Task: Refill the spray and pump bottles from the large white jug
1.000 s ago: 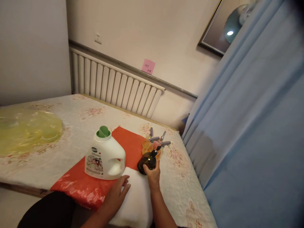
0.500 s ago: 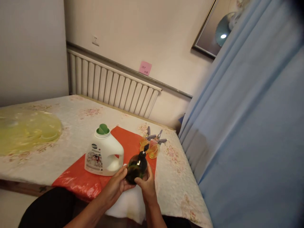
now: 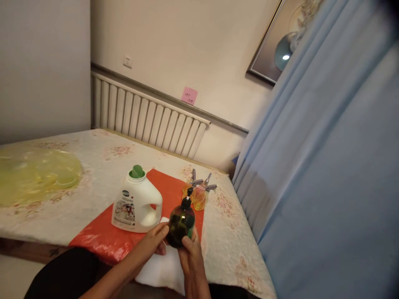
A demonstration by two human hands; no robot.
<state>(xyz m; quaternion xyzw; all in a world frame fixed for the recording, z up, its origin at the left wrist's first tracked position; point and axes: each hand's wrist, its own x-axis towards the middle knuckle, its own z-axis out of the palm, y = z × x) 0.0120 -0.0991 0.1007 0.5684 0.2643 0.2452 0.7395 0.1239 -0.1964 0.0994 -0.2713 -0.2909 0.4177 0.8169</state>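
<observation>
At the near edge of the table (image 3: 93, 166), dead centre in your view, you've got the dark pump bottle (image 3: 181, 222) lifted off the surface and upright, its black pump head pointing to 12 o'clock. Your right hand (image 3: 190, 255) comes up from 6 o'clock and wraps the bottle's base from underneath, fingers curled firmly around the glass. Your left hand (image 3: 156, 240) comes in from 8 o'clock, fingertips pressed against the bottle's left side, so both hands are closed on it together.

Right below your hands lies a white folded cloth (image 3: 162, 270), draped over the table's front edge; your left hand hovers just above it. At 10 o'clock from the bottle stands the white detergent jug (image 3: 137, 203) with its green cap, handle turned toward you, sitting on the red plastic sheet (image 3: 102, 236). At 12 o'clock, just behind the pump head, a cluster of small amber spray bottles (image 3: 198, 193) with grey trigger tops stands at the sheet's far corner.

Far out at 9 o'clock a yellow plastic bag (image 3: 37, 174) lies flat on the flowered tablecloth. A white radiator (image 3: 146, 120) runs along the wall beyond, a pink note (image 3: 189, 95) stuck above it, and a blue curtain (image 3: 327, 166) fills your right side.
</observation>
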